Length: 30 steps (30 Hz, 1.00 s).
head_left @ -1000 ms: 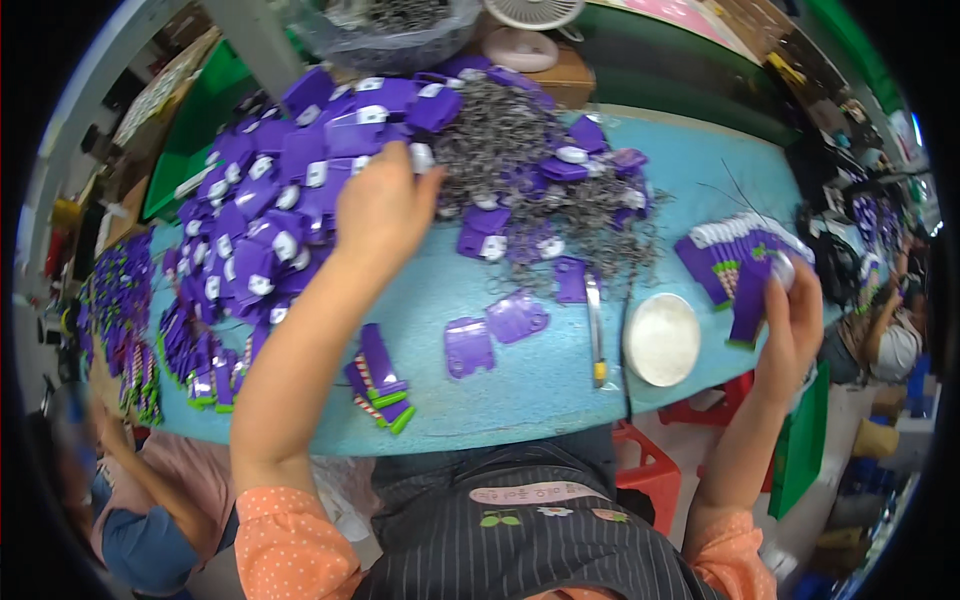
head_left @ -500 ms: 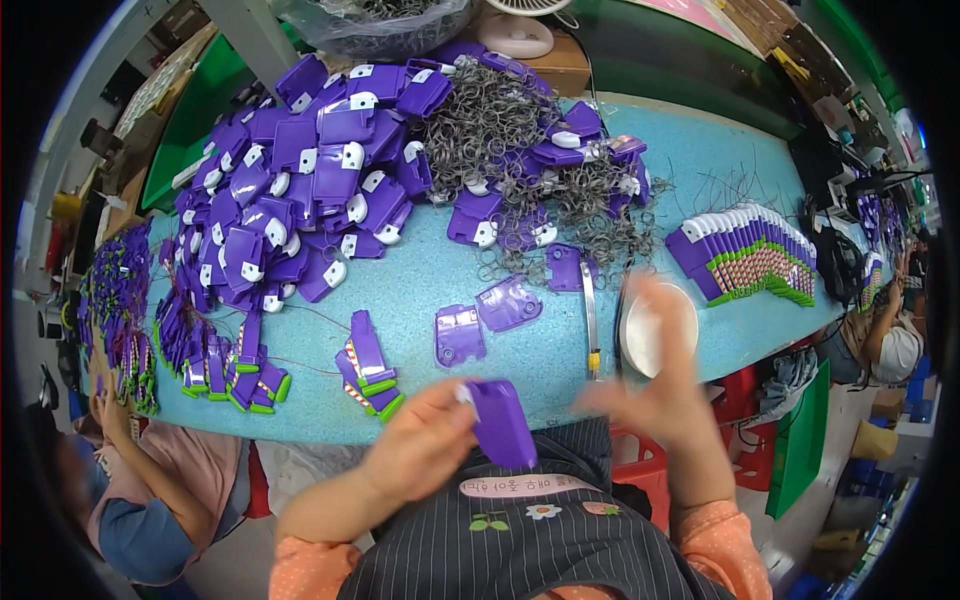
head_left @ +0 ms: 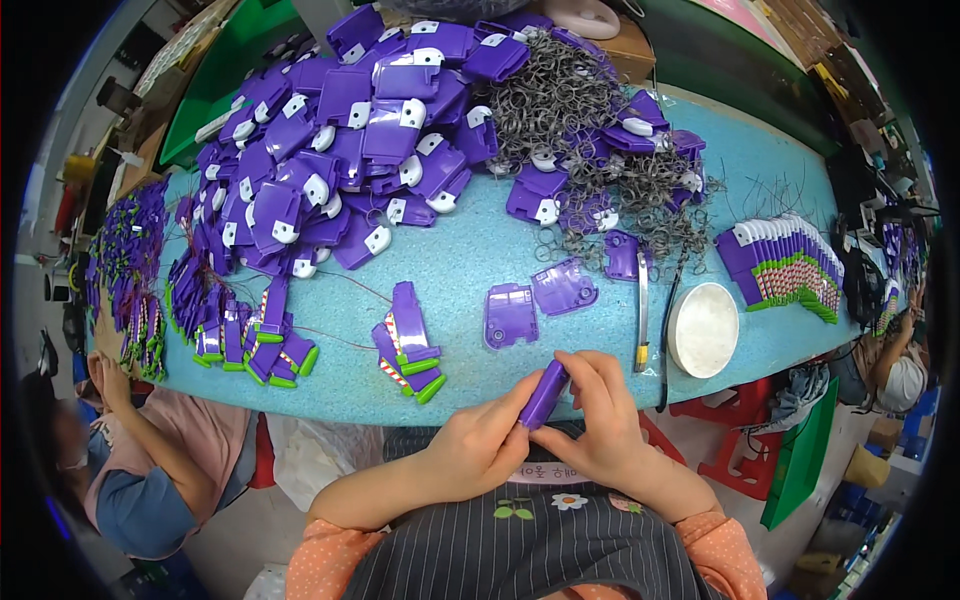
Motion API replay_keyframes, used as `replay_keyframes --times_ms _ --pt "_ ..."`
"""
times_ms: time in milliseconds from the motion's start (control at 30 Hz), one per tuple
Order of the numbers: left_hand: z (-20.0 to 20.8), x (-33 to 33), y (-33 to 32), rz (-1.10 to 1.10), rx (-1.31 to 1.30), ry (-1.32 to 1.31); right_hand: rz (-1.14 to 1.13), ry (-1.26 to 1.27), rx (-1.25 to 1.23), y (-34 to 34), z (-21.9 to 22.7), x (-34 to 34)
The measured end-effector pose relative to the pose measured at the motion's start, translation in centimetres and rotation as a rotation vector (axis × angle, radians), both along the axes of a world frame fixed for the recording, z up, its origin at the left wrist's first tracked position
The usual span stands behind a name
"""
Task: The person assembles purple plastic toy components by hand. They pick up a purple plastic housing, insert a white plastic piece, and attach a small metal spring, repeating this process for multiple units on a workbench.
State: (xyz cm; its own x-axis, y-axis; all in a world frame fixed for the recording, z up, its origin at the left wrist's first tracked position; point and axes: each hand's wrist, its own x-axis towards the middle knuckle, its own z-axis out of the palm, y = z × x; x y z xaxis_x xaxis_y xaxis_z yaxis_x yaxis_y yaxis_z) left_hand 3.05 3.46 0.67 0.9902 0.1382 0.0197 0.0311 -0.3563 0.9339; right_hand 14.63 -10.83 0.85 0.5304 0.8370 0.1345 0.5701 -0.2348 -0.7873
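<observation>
Between my two hands is a purple plastic casing [head_left: 543, 396], turned edge-up just in front of the table's near edge. My left hand [head_left: 482, 440] grips it from the left, and the fingers of my right hand [head_left: 596, 415] close on its other side. Its white corner piece is hidden by my fingers. Beyond my hands, two flat purple covers [head_left: 511, 316] lie on the blue table. Left of them rest a few purple pieces with green ends and striped strips [head_left: 408, 343]. A white round dish [head_left: 703, 330] stands to the right, beside a slim metal tool with a yellow part [head_left: 643, 320].
A big heap of purple casings with white corners [head_left: 340, 130] covers the back left of the blue table [head_left: 450, 240]. Next to it is a pile of grey metal rings [head_left: 560, 100]. A neat row of assembled pieces [head_left: 785, 265] lies right. A co-worker [head_left: 160, 460] sits at left.
My right hand has come in from above the white dish and now holds the casing together with my left. The casing has turned from face-on to edge-up. The whole view has shifted.
</observation>
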Motion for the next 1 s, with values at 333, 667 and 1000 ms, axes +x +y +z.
replay_keyframes --times_ms 333,667,1000 --pt "-0.1 -5.6 5.8 0.728 -0.982 -0.144 0.064 -0.240 -0.122 2.2 0.7 1.0" --pt "-2.6 -5.9 5.6 0.694 -0.904 0.133 0.419 -0.371 -0.173 8.5 -1.8 -1.4" --pt "-0.9 0.2 1.9 0.459 -1.145 -0.104 0.204 1.395 0.274 1.1 -0.6 -1.1"
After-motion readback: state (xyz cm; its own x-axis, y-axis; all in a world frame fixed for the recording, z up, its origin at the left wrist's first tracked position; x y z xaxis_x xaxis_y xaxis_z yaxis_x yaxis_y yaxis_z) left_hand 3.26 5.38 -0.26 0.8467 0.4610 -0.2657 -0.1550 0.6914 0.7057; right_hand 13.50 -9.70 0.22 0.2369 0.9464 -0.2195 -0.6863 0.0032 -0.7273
